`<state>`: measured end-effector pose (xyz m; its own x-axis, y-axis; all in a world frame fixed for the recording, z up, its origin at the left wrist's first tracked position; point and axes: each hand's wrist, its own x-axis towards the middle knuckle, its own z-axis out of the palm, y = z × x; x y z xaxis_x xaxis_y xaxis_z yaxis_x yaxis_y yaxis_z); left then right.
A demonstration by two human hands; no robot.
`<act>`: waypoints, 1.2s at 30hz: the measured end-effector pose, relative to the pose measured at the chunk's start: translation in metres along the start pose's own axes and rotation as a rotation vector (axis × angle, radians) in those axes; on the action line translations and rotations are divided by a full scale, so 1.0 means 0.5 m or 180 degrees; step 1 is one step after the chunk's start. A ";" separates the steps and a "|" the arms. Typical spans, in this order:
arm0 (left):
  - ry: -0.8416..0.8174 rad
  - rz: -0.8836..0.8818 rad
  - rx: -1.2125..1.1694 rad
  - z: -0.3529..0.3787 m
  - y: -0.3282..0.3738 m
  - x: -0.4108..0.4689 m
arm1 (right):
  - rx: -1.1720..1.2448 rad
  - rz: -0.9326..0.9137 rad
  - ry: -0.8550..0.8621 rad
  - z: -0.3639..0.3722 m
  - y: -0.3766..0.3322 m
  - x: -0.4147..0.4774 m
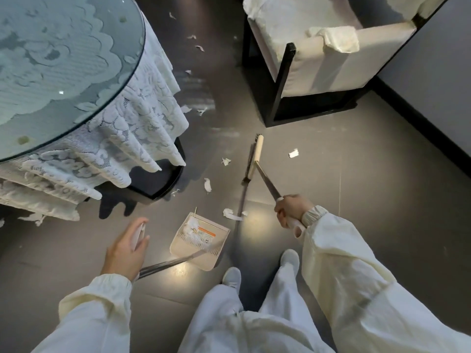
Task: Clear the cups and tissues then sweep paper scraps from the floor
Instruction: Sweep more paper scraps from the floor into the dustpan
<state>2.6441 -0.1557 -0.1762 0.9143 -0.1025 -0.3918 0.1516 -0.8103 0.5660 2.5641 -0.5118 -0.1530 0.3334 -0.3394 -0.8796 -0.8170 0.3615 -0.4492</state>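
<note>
Several paper scraps [207,185] are lying between broom [254,156] and dustpan [201,238], so, with right hand [290,212] and left hand [127,249] fingers clamped round the handles, we are aiming short, low strokes.

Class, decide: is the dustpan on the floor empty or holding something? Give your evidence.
Partly filled. The dustpan has a small clump of white scraps in its far left corner; most of its tray shows bare.

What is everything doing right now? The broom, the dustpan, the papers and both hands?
broom: head down on the floor, handle slanted.
dustpan: resting on the floor, some scraps inside.
paper scraps: several lying loose on the floor.
left hand: grips the dustpan handle.
right hand: grips the broom handle.
</note>
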 end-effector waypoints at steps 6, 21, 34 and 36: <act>0.0281 -0.0171 0.0172 0.037 0.034 -0.020 | -0.1041 -0.0352 0.0576 -0.127 -0.088 0.125; 0.1404 -0.1257 -0.0005 0.199 0.159 -0.094 | -0.2717 -0.0408 -0.0316 -0.264 -0.157 0.262; 0.1664 -0.1638 -0.0579 0.273 0.200 -0.218 | -0.2049 -0.0310 -0.0992 -0.267 -0.187 0.143; 0.1736 -0.1707 -0.0702 0.275 0.210 -0.238 | -0.2596 -0.0716 -0.0883 -0.245 -0.201 0.164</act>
<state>2.4995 -0.3080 -0.1698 0.7419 0.6122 -0.2735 0.6418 -0.5304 0.5539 2.6160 -0.6822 -0.1606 0.5418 -0.0669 -0.8379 -0.7639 -0.4551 -0.4576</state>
